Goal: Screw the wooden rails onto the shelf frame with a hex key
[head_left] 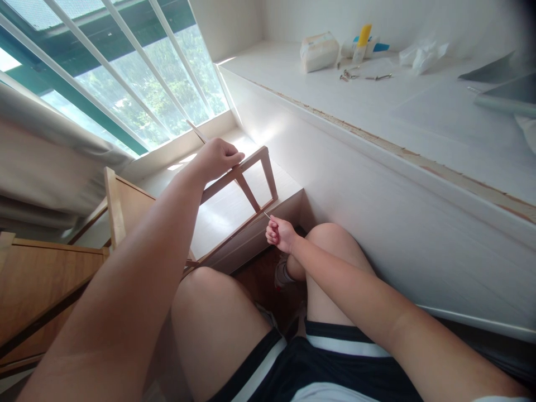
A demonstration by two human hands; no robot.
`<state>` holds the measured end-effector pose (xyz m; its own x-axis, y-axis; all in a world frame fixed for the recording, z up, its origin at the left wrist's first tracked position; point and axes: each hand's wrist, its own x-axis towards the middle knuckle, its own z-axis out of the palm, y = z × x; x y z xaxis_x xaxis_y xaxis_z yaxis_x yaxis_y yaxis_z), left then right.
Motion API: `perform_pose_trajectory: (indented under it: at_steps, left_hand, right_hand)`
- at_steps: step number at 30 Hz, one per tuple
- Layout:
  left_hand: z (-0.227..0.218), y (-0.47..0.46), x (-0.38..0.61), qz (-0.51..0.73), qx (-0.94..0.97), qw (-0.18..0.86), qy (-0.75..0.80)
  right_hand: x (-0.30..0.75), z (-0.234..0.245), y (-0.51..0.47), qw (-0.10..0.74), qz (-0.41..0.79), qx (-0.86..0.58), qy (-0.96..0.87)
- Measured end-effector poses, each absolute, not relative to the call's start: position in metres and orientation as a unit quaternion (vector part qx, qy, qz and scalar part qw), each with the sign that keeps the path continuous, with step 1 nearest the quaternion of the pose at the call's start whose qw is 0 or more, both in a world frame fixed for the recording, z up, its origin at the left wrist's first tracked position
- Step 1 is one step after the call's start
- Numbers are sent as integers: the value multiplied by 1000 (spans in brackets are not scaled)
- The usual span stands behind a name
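Observation:
A brown wooden frame point(269, 176) with crossbars stands on the white window ledge. My left hand point(220, 157) is closed over its upper rail, with the fingertips partly hidden behind the wrist and rail. Lower down, at the frame's bottom rail, my right hand point(280, 233) is closed around a thin metal rod point(267, 214). The rod's tip meets the bottom rail near the foot of a crossbar, and its other end is hidden in my fist. A thin pointed piece point(196, 132) sticks up behind my left wrist.
Above right, a white shelf point(355, 106) with a chipped edge bears several screws point(347, 75), a wrapped white packet point(320, 51), a yellow-capped tube point(362, 42) and crumpled plastic point(424, 56). Wooden chairs point(54, 268) stand at left, below a curtain point(46, 151) and a barred window point(125, 72).

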<state>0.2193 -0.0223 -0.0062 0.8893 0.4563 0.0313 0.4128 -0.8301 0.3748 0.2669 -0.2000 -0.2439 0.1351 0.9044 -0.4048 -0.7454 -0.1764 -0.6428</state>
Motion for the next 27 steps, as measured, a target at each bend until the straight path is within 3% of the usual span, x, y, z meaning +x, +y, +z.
perform_pose_trajectory:
  at_steps: [15,24,27]
  left_hand:
    - [-6,-23,221,61,955,179,227]
    - [-6,-24,220,63,955,178,231]
    - [-6,-24,220,66,952,186,233]
  right_hand:
    - [255,-242,-201,668,530,-505,-134]
    - [259,-249,-200,608,410,-647,-209]
    - [261,-250,-201,550,328,-726,-250]
